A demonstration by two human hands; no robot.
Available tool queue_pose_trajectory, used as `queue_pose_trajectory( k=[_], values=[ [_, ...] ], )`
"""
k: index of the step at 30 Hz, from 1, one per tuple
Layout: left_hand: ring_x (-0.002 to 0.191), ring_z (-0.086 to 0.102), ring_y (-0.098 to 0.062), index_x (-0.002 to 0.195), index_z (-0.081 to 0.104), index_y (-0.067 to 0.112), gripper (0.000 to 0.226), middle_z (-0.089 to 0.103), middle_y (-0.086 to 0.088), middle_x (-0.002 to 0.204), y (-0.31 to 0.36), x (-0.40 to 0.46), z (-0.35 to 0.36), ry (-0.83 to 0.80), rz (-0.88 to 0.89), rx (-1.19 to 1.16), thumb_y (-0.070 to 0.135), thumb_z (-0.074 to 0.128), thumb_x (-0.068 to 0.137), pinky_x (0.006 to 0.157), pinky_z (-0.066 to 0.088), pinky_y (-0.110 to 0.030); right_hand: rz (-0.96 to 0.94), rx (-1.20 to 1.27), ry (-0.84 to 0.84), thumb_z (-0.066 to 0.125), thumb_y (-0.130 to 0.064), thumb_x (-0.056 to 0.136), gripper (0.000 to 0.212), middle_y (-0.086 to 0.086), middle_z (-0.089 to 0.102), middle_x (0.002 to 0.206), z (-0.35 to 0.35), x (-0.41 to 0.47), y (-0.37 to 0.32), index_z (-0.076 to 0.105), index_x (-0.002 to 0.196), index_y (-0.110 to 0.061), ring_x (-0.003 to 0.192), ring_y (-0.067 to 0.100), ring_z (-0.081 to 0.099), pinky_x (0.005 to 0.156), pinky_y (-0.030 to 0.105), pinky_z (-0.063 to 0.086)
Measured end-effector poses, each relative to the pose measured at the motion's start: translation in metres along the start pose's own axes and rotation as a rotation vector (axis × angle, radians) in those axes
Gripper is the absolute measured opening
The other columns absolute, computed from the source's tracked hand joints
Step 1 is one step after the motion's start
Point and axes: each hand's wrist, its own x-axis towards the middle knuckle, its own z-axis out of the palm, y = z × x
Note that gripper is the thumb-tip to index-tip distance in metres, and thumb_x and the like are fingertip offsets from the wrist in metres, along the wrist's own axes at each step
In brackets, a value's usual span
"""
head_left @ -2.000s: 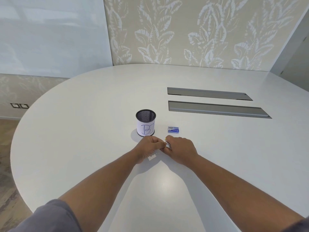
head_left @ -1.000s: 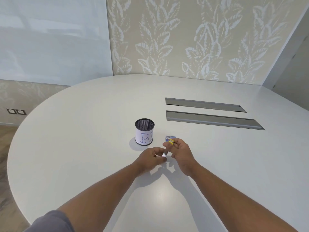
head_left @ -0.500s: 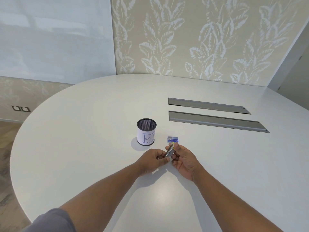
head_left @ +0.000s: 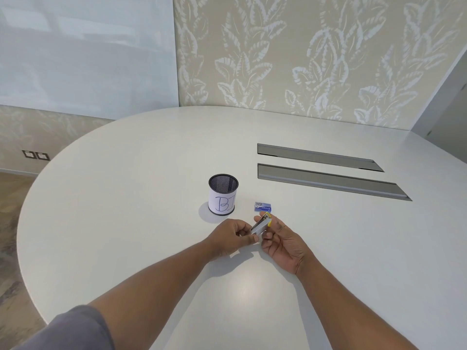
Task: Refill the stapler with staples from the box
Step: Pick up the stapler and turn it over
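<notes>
Turned palm-up since a second ago, the right hand point(head_left: 283, 239) cradles the small stapler point(head_left: 260, 226) at frame centre.
Left hand point(head_left: 233, 237) pinches its lower end; the staple box point(head_left: 262, 206) lies just above on the white table point(head_left: 126, 198), leaf-patterned wall point(head_left: 303, 54) beyond.

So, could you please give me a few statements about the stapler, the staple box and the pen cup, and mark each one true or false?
1. Both hands hold the stapler above the table. True: the left hand and the right hand both grip it.
2. The staple box lies inside the mesh pen cup. False: it lies on the table to the right of the cup.
3. The cup carries a white label with handwriting. True.
4. The stapler rests flat on the table. False: it is lifted and tilted.
5. The right hand holds the staple box. False: the box lies untouched beyond the hands.
</notes>
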Motion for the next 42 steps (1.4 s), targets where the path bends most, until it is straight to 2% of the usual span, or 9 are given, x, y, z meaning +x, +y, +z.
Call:
queue_pose_trajectory(
  k=[2, 8, 11, 15, 19, 23, 26, 31, 42],
  values=[
    [0.056, 0.042, -0.005, 0.077, 0.071, 0.026, 0.015, 0.048, 0.018, 0.058, -0.0009, 0.0003, 0.0007, 0.001, 0.000, 0.009, 0.039, 0.077, 0.081, 0.058, 0.038, -0.019, 0.002, 0.005, -0.025, 0.077, -0.020, 0.083, 0.039, 0.011, 0.072, 0.122, -0.0003, 0.0007, -0.0006, 0.072, 0.120, -0.008, 0.059, 0.007, 0.053, 0.054, 0.021, 0.046],
    [0.053, 0.039, -0.005, 0.069, 0.068, 0.032, 0.019, 0.044, 0.016, 0.053, -0.0034, -0.0006, 0.0033, -0.001, 0.019, 0.060, 0.043, 0.070, 0.085, 0.056, 0.034, -0.023, -0.008, -0.027, 0.011, 0.061, -0.018, 0.093, 0.022, 0.011, 0.073, 0.110, 0.0015, 0.0033, 0.0006, 0.076, 0.106, -0.009, 0.058, 0.007, 0.052, 0.052, 0.021, 0.046],
    [0.053, 0.038, -0.006, 0.067, 0.067, 0.032, 0.021, 0.043, 0.015, 0.053, -0.0033, -0.0009, 0.0032, 0.001, 0.023, 0.072, 0.042, 0.070, 0.086, 0.057, 0.034, -0.024, -0.009, -0.032, 0.017, 0.062, -0.018, 0.093, 0.024, 0.012, 0.073, 0.109, 0.0009, 0.0035, 0.0009, 0.073, 0.110, -0.006, 0.060, 0.007, 0.053, 0.053, 0.021, 0.046],
    [0.054, 0.037, -0.007, 0.072, 0.069, 0.024, 0.022, 0.043, 0.015, 0.054, -0.0027, -0.0010, 0.0030, -0.001, 0.027, 0.068, 0.041, 0.070, 0.086, 0.057, 0.033, -0.025, 0.001, -0.020, 0.016, 0.064, -0.018, 0.092, 0.039, 0.010, 0.069, 0.094, -0.0014, 0.0033, 0.0012, 0.065, 0.124, 0.004, 0.062, 0.008, 0.057, 0.055, 0.021, 0.048],
    [0.054, 0.037, -0.008, 0.065, 0.065, 0.028, 0.025, 0.042, 0.014, 0.054, -0.0013, -0.0024, 0.0034, -0.010, 0.028, 0.092, 0.040, 0.070, 0.087, 0.056, 0.032, -0.024, -0.005, -0.053, 0.026, 0.064, -0.018, 0.092, 0.028, 0.011, 0.073, 0.107, 0.0009, 0.0029, 0.0006, 0.068, 0.115, -0.004, 0.059, 0.007, 0.054, 0.053, 0.021, 0.047],
    [0.056, 0.039, -0.009, 0.075, 0.070, 0.020, 0.023, 0.045, 0.012, 0.058, -0.0009, -0.0023, 0.0025, -0.009, 0.028, 0.089, 0.039, 0.070, 0.087, 0.058, 0.034, -0.025, 0.009, -0.058, 0.026, 0.065, -0.020, 0.092, 0.047, 0.008, 0.070, 0.093, 0.0017, 0.0017, 0.0001, 0.058, 0.131, 0.005, 0.062, 0.007, 0.055, 0.055, 0.021, 0.049],
    [0.054, 0.037, -0.008, 0.063, 0.065, 0.030, 0.026, 0.041, 0.014, 0.054, -0.0008, -0.0031, 0.0028, -0.010, 0.029, 0.095, 0.039, 0.070, 0.087, 0.056, 0.032, -0.024, -0.001, -0.075, 0.046, 0.066, -0.020, 0.090, 0.045, 0.009, 0.074, 0.104, 0.0052, 0.0006, -0.0005, 0.057, 0.129, 0.001, 0.060, 0.007, 0.054, 0.053, 0.021, 0.048],
    [0.057, 0.036, -0.011, 0.065, 0.061, 0.023, 0.029, 0.040, 0.011, 0.058, 0.0000, -0.0025, 0.0028, -0.003, 0.028, 0.083, 0.038, 0.070, 0.088, 0.058, 0.032, -0.026, 0.000, -0.054, 0.059, 0.063, -0.018, 0.092, 0.058, 0.006, 0.073, 0.094, 0.0071, -0.0009, -0.0011, 0.048, 0.141, 0.009, 0.063, 0.007, 0.055, 0.056, 0.019, 0.050],
    [0.056, 0.036, -0.010, 0.065, 0.064, 0.028, 0.026, 0.041, 0.010, 0.059, -0.0022, -0.0017, 0.0029, 0.018, 0.032, 0.084, 0.041, 0.070, 0.088, 0.058, 0.032, -0.027, 0.021, -0.047, 0.056, 0.063, -0.020, 0.092, 0.059, 0.006, 0.072, 0.094, 0.0070, -0.0019, -0.0029, 0.048, 0.142, 0.008, 0.065, 0.006, 0.055, 0.057, 0.019, 0.050]
  ],
)
